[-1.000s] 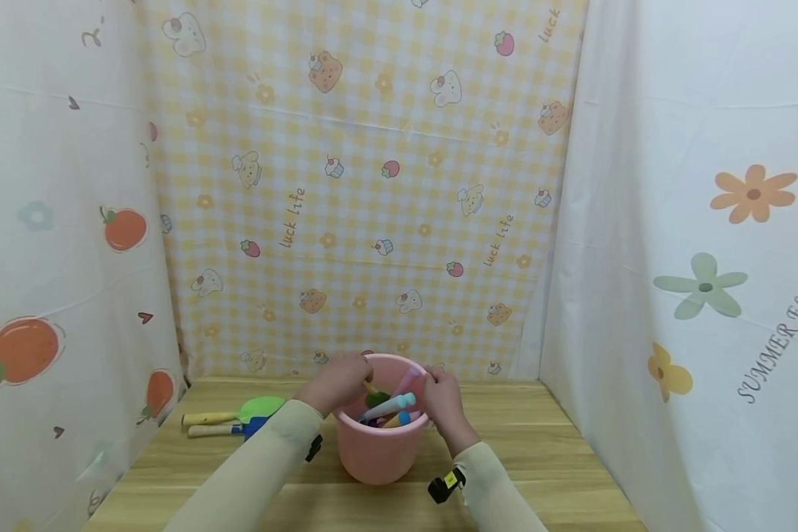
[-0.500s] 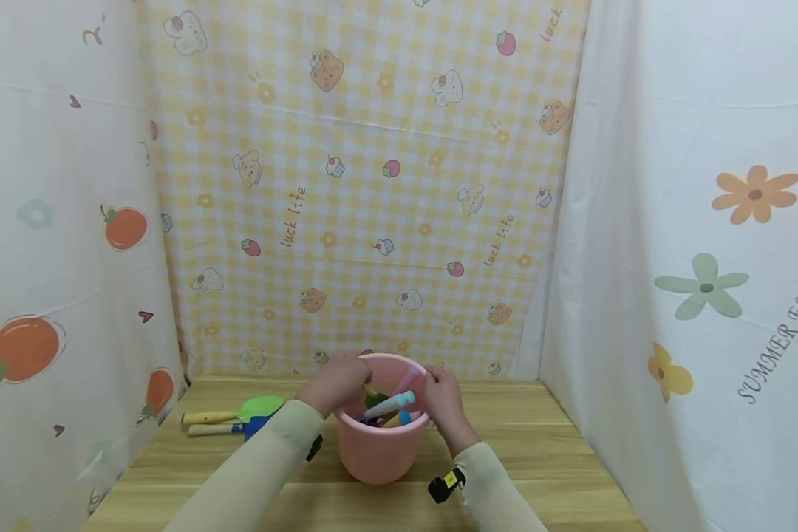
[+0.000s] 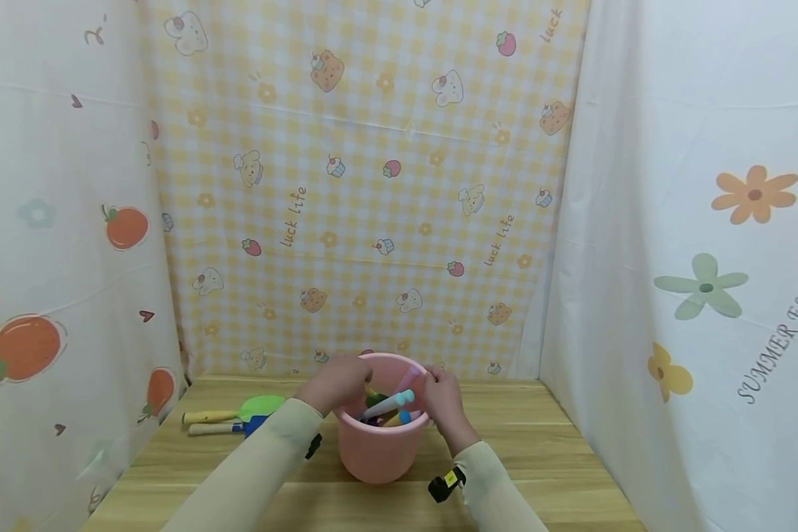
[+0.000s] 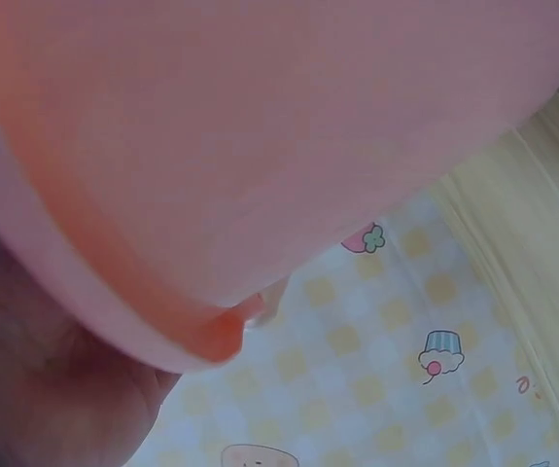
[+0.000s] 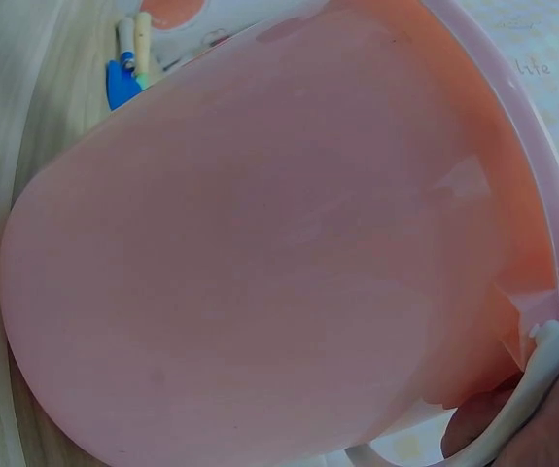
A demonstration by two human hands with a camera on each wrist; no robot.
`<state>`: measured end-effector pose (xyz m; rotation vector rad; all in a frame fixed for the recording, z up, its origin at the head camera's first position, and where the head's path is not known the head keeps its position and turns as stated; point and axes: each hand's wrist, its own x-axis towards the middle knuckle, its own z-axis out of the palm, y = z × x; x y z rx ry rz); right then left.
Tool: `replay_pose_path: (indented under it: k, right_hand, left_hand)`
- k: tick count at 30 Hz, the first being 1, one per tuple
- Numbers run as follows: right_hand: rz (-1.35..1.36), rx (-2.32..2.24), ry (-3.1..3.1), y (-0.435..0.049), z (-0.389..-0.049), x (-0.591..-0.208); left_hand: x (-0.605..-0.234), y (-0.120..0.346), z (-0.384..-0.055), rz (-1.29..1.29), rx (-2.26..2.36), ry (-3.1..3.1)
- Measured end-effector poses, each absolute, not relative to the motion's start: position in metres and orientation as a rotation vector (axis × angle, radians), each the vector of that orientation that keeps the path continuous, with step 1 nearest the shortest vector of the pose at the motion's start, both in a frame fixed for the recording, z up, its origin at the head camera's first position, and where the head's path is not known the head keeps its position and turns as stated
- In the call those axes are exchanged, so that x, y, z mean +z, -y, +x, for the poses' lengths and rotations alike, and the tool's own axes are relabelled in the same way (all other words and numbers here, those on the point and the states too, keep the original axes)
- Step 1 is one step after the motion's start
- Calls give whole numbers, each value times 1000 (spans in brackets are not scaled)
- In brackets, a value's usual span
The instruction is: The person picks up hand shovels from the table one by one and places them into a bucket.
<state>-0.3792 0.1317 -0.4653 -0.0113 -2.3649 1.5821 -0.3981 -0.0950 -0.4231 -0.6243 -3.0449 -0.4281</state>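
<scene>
A pink bucket (image 3: 377, 454) stands upright on the wooden table with several toy-like tools inside. My left hand (image 3: 335, 383) reaches over its left rim, the fingers bent down into the opening. Just below those fingers shows a yellow handle leading to a dark green part (image 3: 375, 400); I cannot tell whether they pinch it. Gripping the right rim is my right hand (image 3: 442, 399); in the right wrist view its fingers (image 5: 551, 418) lie by the white bucket handle (image 5: 541, 375). A white stick with a light blue end (image 3: 392, 403) and an orange one with a blue knob (image 3: 399, 420) lean inside.
Left of the bucket lie a light green tool (image 3: 261, 407) with a yellow handle and a blue tool (image 3: 254, 425) with a beige handle, partly behind my left sleeve. Patterned curtains (image 3: 372, 207) close off the back and both sides of the table.
The light-blue-ended stick has shifted slightly up and left inside the bucket. Both hands and the bucket stay in nearly the same place.
</scene>
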Motion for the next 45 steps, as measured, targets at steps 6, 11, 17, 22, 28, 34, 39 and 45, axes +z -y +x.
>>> replay_pose_path:
  k: [6, 11, 17, 22, 28, 34, 39, 45]
  right_hand:
    - [-34, 1584, 2374, -132, -380, -467]
    - [-25, 1569, 2376, -132, -380, -467]
    - [-21, 1556, 2366, -130, -380, -465]
    - [-22, 1552, 2369, -129, -380, -465]
    - [-23, 1555, 2376, -131, -380, -465]
    - [-13, 1568, 2375, -130, -379, -465]
    - [-23, 1585, 2372, -130, -378, -464]
    - [-7, 1578, 2365, -130, -378, -464]
  left_hand:
    - [-413, 107, -399, -695, -554, 2984]
    - [-407, 121, -399, -768, -658, 2893]
    - [-403, 150, -398, -799, -737, 2763]
    - [-403, 181, -395, -737, -728, 2696]
    - [-417, 221, -393, -650, -754, 2675]
    - [-439, 257, -391, -574, -735, 2728]
    - [-455, 285, -388, -502, -754, 2787]
    - [-476, 319, -387, -375, -733, 2878]
